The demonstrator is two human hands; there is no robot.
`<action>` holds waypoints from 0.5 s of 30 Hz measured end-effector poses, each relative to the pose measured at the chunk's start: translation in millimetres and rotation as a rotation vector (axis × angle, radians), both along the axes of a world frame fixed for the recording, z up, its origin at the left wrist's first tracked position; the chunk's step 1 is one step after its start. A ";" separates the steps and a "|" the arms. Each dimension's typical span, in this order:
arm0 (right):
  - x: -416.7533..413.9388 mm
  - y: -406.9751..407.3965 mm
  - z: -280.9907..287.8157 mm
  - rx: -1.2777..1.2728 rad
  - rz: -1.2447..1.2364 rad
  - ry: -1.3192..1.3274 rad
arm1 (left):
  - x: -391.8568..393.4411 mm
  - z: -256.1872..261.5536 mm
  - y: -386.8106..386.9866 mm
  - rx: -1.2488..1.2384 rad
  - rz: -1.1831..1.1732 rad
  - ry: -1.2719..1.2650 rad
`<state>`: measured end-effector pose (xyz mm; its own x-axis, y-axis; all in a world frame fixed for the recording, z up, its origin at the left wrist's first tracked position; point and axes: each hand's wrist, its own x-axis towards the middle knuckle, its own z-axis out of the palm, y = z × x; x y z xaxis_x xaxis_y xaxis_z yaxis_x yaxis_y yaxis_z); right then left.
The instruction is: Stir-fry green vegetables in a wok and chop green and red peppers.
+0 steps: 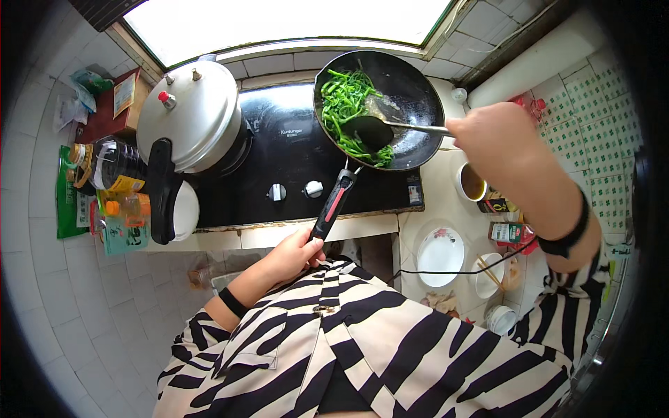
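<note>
A black wok (418,94) rests over the right side of the black glass gas stove (272,157). My left hand (295,253) grips the end of its black handle (332,204). Cooked leafy greens (345,99) lie in the left and lower part of the wok, with some liquid beside them. My right hand (486,130) holds the metal shaft of a cooking ladle or turner (368,133) from the right. Its dark head is down among the greens, and the hand hides the upper end of its handle.
A large pressure cooker (193,115) occupies the stove's left side, its black handle (163,188) jutting towards me. Bottles (120,164) crowd the far left. On the right counter are a cup of brown liquid (472,183), an oval plate (440,256), a bowl with chopsticks (488,285) and a black cable (444,272).
</note>
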<state>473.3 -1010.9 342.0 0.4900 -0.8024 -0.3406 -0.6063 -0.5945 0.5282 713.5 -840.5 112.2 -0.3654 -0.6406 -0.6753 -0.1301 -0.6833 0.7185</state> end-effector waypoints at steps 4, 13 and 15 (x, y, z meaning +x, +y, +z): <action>-22.8 -34.8 -24.2 -0.068 -0.103 0.007 | -4.0 3.6 -2.9 0.040 0.015 0.032; -40.0 -149.7 -17.3 -0.094 -0.291 -0.198 | -2.9 4.6 1.9 0.048 0.033 0.036; -47.9 -172.1 -31.5 0.077 -0.256 -0.330 | -5.3 1.2 2.2 0.038 0.036 0.040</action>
